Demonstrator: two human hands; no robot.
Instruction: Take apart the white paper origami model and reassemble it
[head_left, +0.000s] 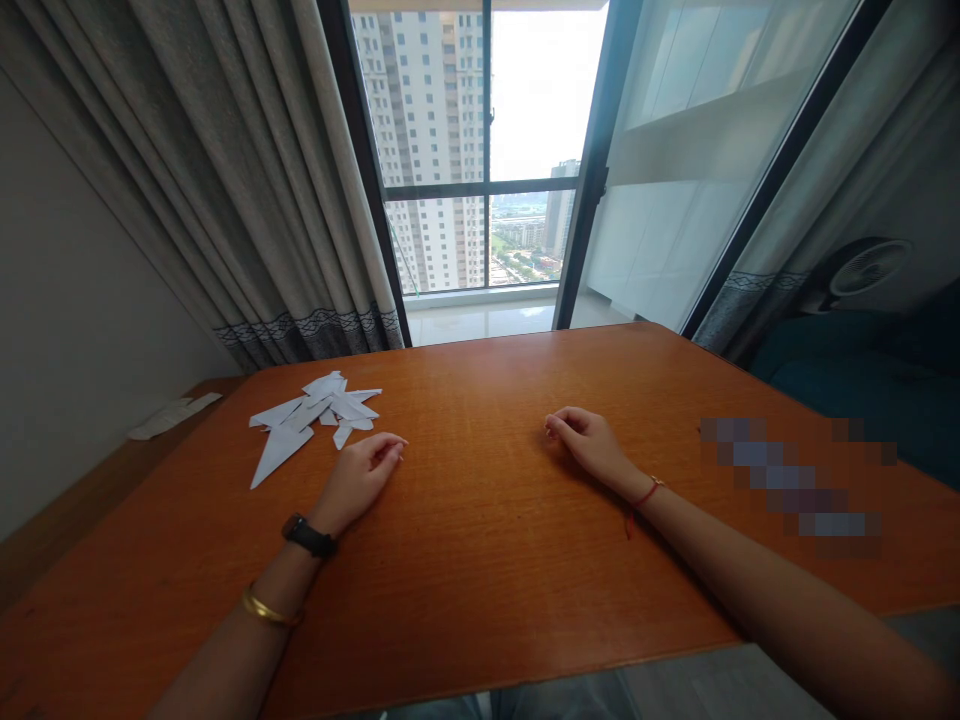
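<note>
Grey curtain [247,190]: hangs in folds across the upper left of the frame, with a dark patterned band near its hem.
Pale flat strip [176,416]: lies on the brown ledge [82,508] at the left edge.
White paper pieces [304,412]: loose overlapping heap of pointed and angular shapes, left of centre, on the orange-brown table [465,570]; they lie just beyond and to the left of the left hand, well apart from the right.
Left hand [361,475]: left of centre, just beside the heap's lower right; fingers drawn together and loosely bent, thumb close under the forefinger. Whether it touches the nearest paper tip, I cannot tell.
Left wrist: black watch [307,537], with a gold bangle [264,606] farther down the forearm.
Window [487,185]: upper middle, dark-framed, showing a tall pale building [427,140].
Right hand [589,440]: right of centre, across bare wood from the papers; fingers curled inward and held together, thumb alongside.
Right wrist: thin red cord [646,493] with a dangling end.
Blurred patch [787,480]: right side of the table, pixelated, contents unreadable.
Round fan [870,268]: right edge, above a dark teal seat [832,365].
</note>
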